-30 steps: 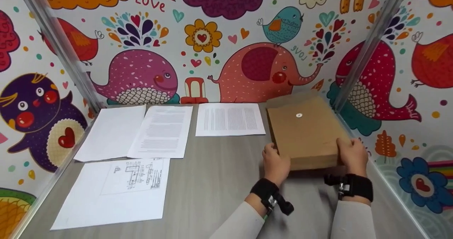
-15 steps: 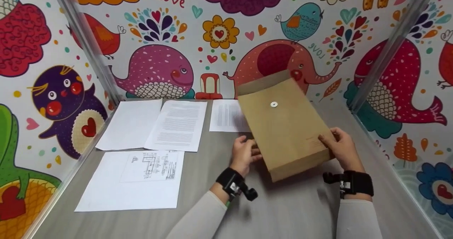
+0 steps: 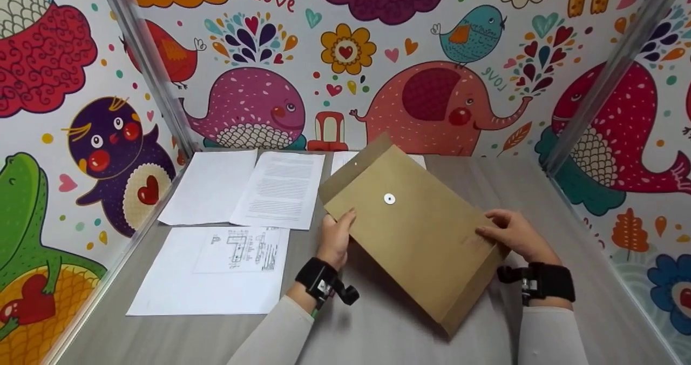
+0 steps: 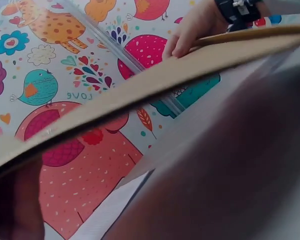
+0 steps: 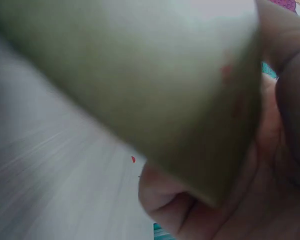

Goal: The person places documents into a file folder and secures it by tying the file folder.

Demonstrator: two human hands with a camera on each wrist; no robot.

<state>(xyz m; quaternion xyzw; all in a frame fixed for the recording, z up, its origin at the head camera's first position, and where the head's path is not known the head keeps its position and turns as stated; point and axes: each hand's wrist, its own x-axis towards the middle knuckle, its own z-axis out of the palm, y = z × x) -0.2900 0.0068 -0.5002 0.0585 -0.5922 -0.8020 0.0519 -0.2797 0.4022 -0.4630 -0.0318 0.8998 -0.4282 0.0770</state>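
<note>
Both hands hold a brown kraft paper envelope (image 3: pixel 415 230) tilted above the table, its flap folded open at the upper left and a white round button on its face. At its left edge, near the flap, my left hand (image 3: pixel 336 240) grips with the thumb on top. My right hand (image 3: pixel 518 235) pinches the opposite end by the lower right, thumb on the face and fingers behind. In the left wrist view the envelope (image 4: pixel 155 80) appears edge-on. Close up in the right wrist view, the blurred envelope (image 5: pixel 155 90) lies between thumb and fingers of the right hand (image 5: pixel 255 165).
On the left of the table lie a blank white sheet (image 3: pixel 210 184), a printed text sheet (image 3: pixel 280 189) and a sheet with a technical drawing (image 3: pixel 210 278). Another paper (image 3: pixel 345 161) at the back is partly covered by the envelope. Patterned walls with metal posts (image 3: pixel 146 62) enclose the table.
The envelope has been lifted off the right side of the table, brought left and turned so its flap points upper left. My left hand has shifted its grip up toward the flap end.
</note>
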